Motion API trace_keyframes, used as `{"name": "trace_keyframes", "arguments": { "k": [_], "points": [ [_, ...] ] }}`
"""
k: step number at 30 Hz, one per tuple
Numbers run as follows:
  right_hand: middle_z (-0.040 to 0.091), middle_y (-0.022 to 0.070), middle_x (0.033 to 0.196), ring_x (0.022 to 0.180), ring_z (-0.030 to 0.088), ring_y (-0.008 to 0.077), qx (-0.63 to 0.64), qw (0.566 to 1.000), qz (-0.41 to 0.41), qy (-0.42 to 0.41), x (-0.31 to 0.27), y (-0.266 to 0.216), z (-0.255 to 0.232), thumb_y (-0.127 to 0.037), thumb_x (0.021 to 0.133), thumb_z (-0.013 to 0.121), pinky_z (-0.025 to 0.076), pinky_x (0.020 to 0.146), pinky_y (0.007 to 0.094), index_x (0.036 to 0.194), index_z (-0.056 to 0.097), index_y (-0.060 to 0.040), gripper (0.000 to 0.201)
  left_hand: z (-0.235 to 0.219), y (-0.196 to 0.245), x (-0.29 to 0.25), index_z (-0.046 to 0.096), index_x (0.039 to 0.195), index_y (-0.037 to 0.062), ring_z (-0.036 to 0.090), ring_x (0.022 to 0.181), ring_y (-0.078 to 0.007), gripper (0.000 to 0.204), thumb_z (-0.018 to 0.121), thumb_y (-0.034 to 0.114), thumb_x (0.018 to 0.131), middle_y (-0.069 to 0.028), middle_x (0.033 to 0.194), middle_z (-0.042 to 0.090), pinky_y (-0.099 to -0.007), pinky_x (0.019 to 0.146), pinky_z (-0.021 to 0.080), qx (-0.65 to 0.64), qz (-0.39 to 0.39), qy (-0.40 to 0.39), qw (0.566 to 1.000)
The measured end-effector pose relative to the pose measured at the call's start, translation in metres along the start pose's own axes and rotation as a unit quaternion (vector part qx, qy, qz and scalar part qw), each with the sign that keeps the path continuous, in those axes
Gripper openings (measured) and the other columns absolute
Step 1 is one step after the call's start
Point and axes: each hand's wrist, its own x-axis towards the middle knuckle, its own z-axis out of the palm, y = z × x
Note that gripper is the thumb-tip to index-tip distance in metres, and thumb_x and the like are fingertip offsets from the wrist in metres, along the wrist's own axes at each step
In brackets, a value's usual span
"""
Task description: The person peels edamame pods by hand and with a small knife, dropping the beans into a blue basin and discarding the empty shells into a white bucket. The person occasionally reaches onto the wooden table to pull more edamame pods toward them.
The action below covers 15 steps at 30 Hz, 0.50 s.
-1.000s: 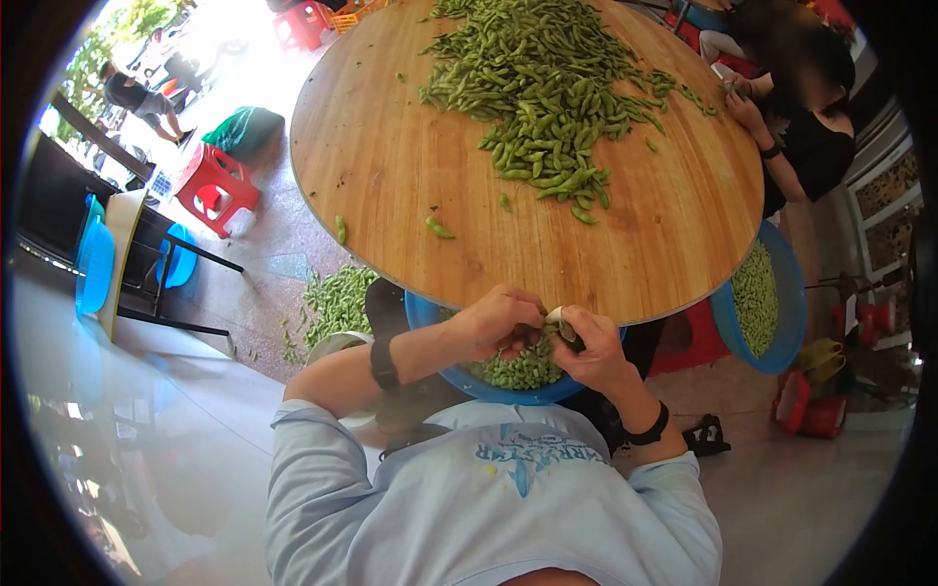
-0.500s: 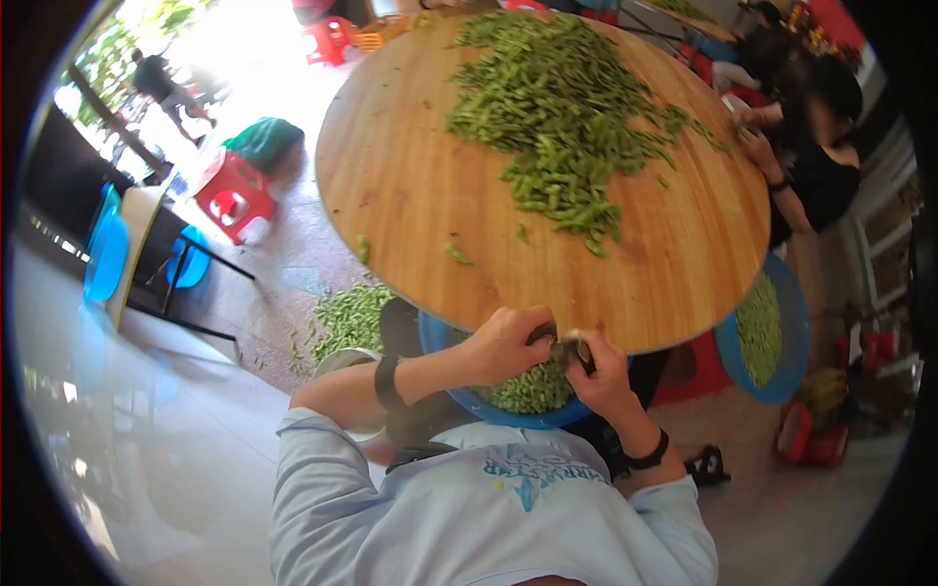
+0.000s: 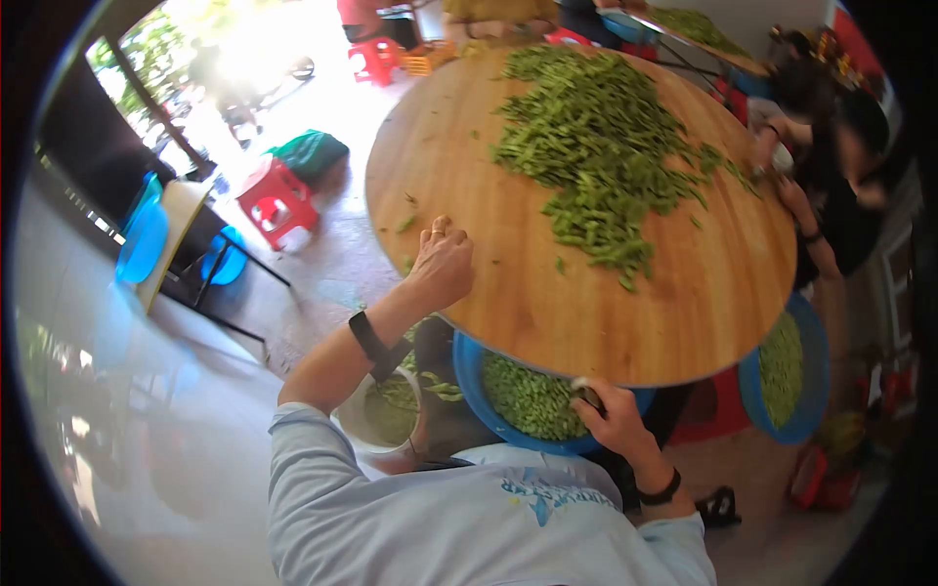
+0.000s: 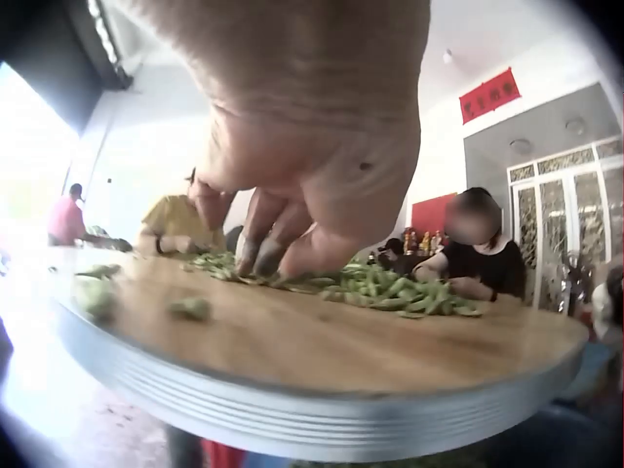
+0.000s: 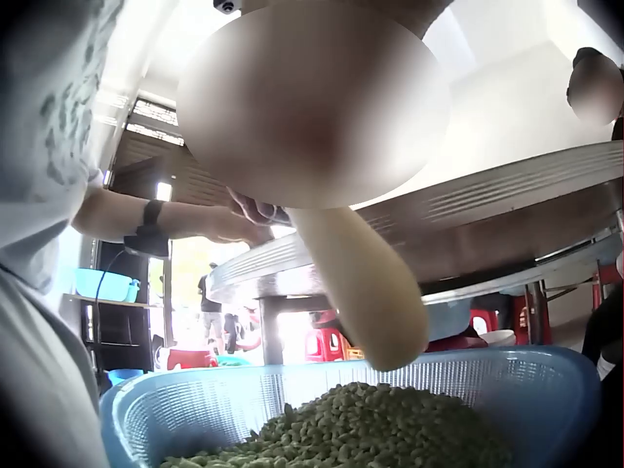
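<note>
My left hand (image 3: 445,262) reaches over the left side of the round wooden table (image 3: 518,313). In the left wrist view, its fingers (image 4: 261,234) point down towards the tabletop, with nothing visible in them. A few loose green pods (image 4: 190,308) lie nearby. Farther in is a large pile of bean pods (image 3: 606,156). Beyond the near edge, my right hand (image 3: 616,415) grips a pale, rounded, handle-like piece (image 5: 366,292), whose kind I cannot tell. This hand is above a blue basin (image 3: 469,376) that holds many shelled green beans (image 3: 532,402).
A pale bucket (image 3: 422,410) stands left of the basin, with green scraps inside. Another blue basin (image 3: 819,376) of beans is at the right. A person in black (image 3: 850,210) sits at the table's right side. Red stools (image 3: 278,210) stand on the floor at left.
My left hand has left the right hand and moved forward and left, out over the tabletop. The right hand stays above the basin with its pale piece. The head view has shifted.
</note>
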Motion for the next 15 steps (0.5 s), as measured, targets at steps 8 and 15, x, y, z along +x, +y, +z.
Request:
{"name": "trace_keyframes", "arguments": {
  "k": [8,15],
  "points": [
    [0.053,0.0078,0.075,0.063,0.05,0.0143,0.076,0.997,-0.017,0.017,-0.002,0.014,0.007,-0.003,0.088,0.052,0.042,0.06,0.0266,0.116,0.05,0.003,0.029,0.037,0.096,0.069,0.062,0.09,-0.0004,0.061,0.077,-0.0398,0.021,0.058,0.017,0.08,-0.0214,0.082,0.064,-0.0462,0.068,0.048,-0.16,-0.039,-0.093,0.982],
    [0.055,0.0052,0.077,0.055,0.047,0.0067,0.228,0.968,0.107,0.013,-0.007,0.009,0.006,-0.003,0.091,0.046,0.038,0.048,0.0205,0.12,0.05,0.0026,0.029,0.056,0.093,0.062,0.061,0.091,-0.0034,0.062,0.088,-0.03,0.021,0.06,0.009,0.074,-0.017,0.09,0.062,-0.0399,0.067,0.053,-0.006,0.035,-0.127,0.991]
  ]
}}
